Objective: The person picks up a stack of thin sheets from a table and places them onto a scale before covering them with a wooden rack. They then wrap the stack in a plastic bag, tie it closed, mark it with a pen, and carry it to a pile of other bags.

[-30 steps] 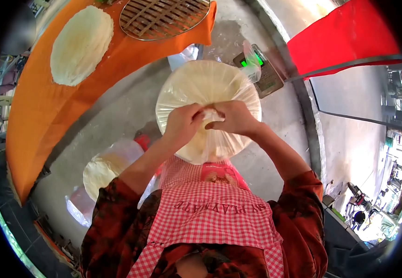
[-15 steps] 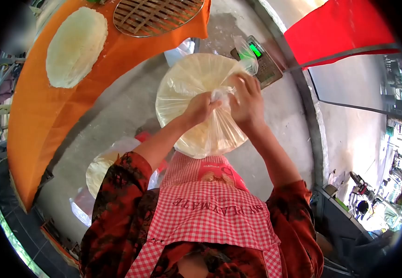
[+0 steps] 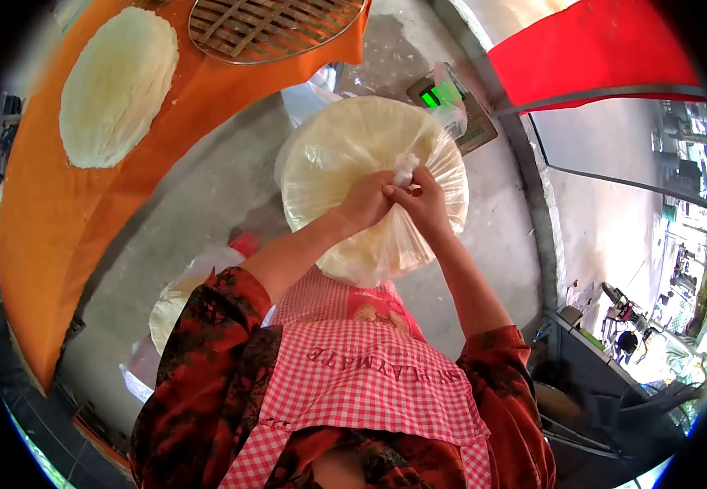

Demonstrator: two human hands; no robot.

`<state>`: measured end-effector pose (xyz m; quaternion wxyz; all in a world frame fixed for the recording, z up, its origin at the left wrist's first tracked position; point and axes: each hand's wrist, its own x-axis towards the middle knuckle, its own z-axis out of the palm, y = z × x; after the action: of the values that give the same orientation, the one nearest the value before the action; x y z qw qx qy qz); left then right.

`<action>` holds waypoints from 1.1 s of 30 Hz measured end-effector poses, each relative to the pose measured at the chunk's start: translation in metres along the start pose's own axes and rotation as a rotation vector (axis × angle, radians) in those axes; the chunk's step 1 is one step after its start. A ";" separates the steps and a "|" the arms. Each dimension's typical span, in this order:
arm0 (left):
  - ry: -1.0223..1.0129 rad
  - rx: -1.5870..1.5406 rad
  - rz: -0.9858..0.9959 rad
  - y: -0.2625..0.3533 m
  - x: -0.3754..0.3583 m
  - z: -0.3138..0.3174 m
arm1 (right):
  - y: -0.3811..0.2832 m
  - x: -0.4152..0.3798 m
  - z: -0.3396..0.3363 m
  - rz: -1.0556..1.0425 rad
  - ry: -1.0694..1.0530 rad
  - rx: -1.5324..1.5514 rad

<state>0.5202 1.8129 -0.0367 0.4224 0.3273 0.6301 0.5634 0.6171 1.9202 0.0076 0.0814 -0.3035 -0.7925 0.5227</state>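
A large clear plastic bag (image 3: 318,183), filled with pale, round contents (image 3: 362,134), is noted above the floor (image 3: 207,187), off the near edge of the orange-covered bench (image 3: 44,269), close to its right corner and just beside a device with a green-lit display (image 3: 477,134). What supports the bag from below is hidden. The gathered neck (image 3: 405,169) is gripped from both sides: the plastic is enclosed by the bent fingers of the left hand (image 3: 367,200) and pinched between thumb and fingers of the right hand (image 3: 425,204). The film is judged thin, soft and somewhat slippery; creases are seen radiating from the neck, so tension is taken there. The contents are presumed light for their breadth, and perhaps brittle or easily bent at the rim; this cannot be confirmed through the plastic. Hold is best taken low on the neck, where the film is bunched thickest, with a flat palm placed beneath for any lift. Squeezing of the sides should be avoided, since the rim could be cracked and the film torn by a sharp edge.
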 end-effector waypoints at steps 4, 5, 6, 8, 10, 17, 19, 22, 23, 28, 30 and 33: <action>-0.006 0.177 -0.122 0.026 -0.004 -0.008 | -0.020 -0.008 0.010 -0.114 0.109 0.181; 0.031 0.227 -0.064 0.031 -0.007 -0.007 | -0.019 -0.007 0.011 -0.136 0.123 0.230; 0.072 0.279 -0.007 0.040 -0.017 -0.007 | -0.019 -0.006 0.011 -0.161 0.135 0.281; 0.198 0.185 0.077 0.063 -0.045 0.000 | -0.024 -0.007 0.004 -0.305 0.125 0.065; 0.224 0.199 0.157 0.062 -0.082 0.006 | -0.022 -0.010 -0.010 -0.246 -0.018 0.101; -0.229 0.905 0.524 0.021 -0.051 0.008 | -0.013 0.001 -0.033 -0.433 -0.213 0.264; -0.388 0.975 0.437 0.006 -0.039 0.008 | -0.011 0.003 -0.036 -0.516 -0.222 0.165; -0.615 0.941 0.374 -0.007 -0.030 0.004 | -0.008 0.006 -0.038 -0.559 -0.242 0.128; -0.555 0.861 0.418 -0.009 -0.029 0.008 | -0.009 0.007 -0.037 -0.578 -0.242 0.143; -0.450 0.705 0.610 0.001 -0.016 0.034 | -0.012 0.005 -0.031 -0.535 -0.230 0.185; -0.487 0.702 0.640 -0.001 -0.014 0.034 | -0.012 0.005 -0.030 -0.545 -0.223 0.187; -0.533 0.694 0.663 -0.003 -0.011 0.031 | -0.014 0.004 -0.032 -0.555 -0.220 0.171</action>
<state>0.5529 1.8157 -0.0381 0.2342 0.7600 0.5132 0.3228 0.6230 1.9434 0.0328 0.1600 -0.0093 -0.8022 0.5751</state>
